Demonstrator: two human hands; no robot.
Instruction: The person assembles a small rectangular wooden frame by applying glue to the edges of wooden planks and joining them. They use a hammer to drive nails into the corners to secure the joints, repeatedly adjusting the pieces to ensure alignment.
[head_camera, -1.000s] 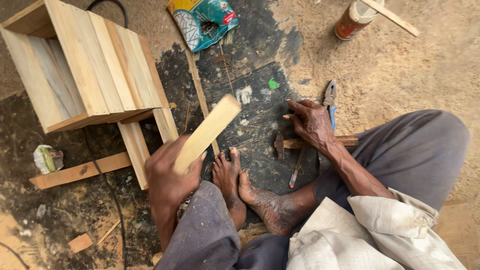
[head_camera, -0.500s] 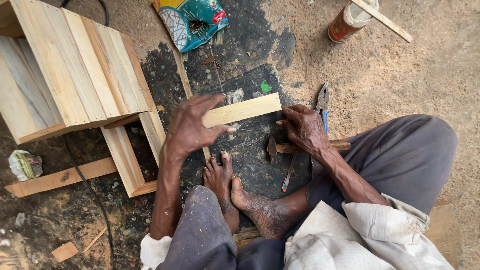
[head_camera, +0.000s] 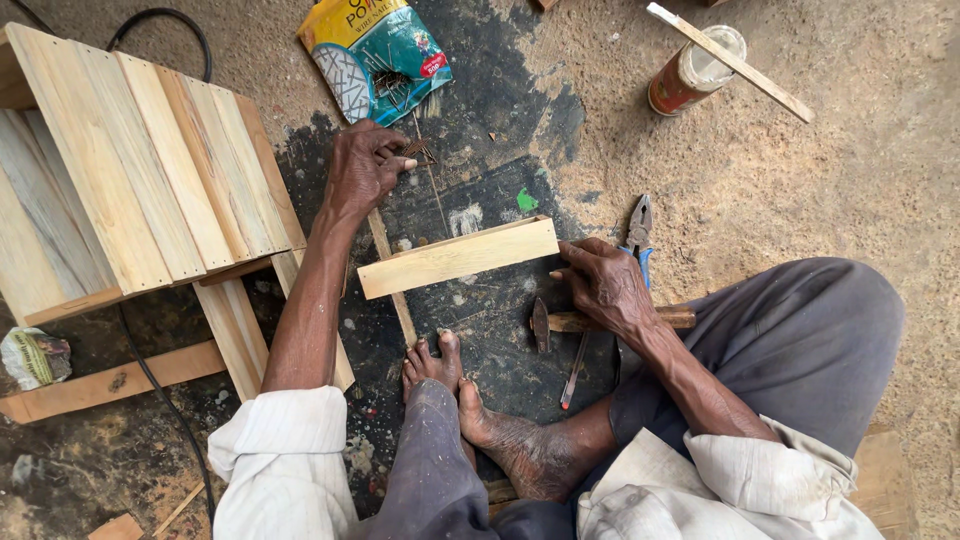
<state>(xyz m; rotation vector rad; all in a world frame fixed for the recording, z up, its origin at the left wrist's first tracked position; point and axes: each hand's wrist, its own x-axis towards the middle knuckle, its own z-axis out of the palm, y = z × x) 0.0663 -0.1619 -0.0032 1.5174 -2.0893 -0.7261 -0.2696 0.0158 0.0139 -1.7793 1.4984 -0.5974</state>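
Head view: block (head_camera: 458, 257) now laid on the floor.
Left hand (head_camera: 362, 168): moved off block; fingers pinched at nails (head_camera: 415, 150) by packet (head_camera: 376, 52).
Right hand (head_camera: 607, 285): steadies block's end, fingertips only, not clenched.
Hammer (head_camera: 600, 321): idle beneath it.

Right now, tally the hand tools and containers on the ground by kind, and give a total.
Hammer, under the right hand: 1
Pliers: 1
Screwdriver: 1
Nail packet, beyond the left hand: 1
Can: 1
Total: 5
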